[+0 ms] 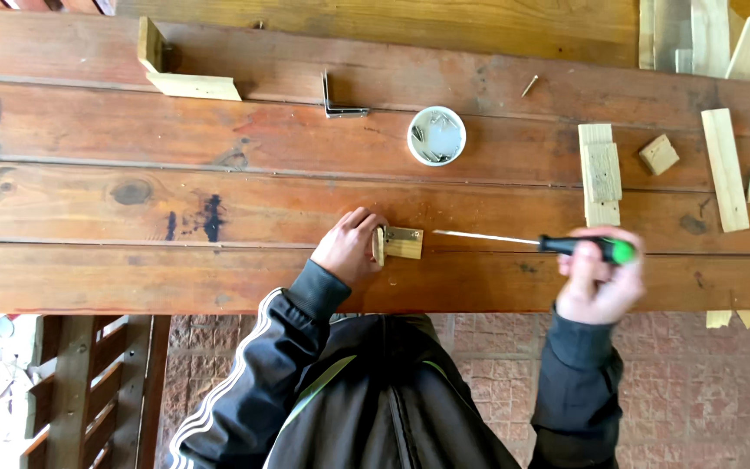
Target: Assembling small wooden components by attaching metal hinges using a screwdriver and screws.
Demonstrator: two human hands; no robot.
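Near the front edge of the plank table (88, 278), a small wooden block (399, 243) is clamped by the left hand (349, 247). A screwdriver (549, 243) is gripped by the right hand (599, 278), its tip just right of the block. Bare planks lie between block and white screw dish (437, 135).

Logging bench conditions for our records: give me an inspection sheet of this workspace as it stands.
Surface: plank table, reddish, dark stains.
Job's things: small wood block with metal bracket; screwdriver, green-black handle, tip near block.
Clutter: white dish of screws, loose angle bracket, L-shaped wood piece, wood offcuts, stray screw.
Grippers: left hand steadies block; right hand grips screwdriver.
Cables: nothing seen.
Surroundings: brick paving, wooden frame below.
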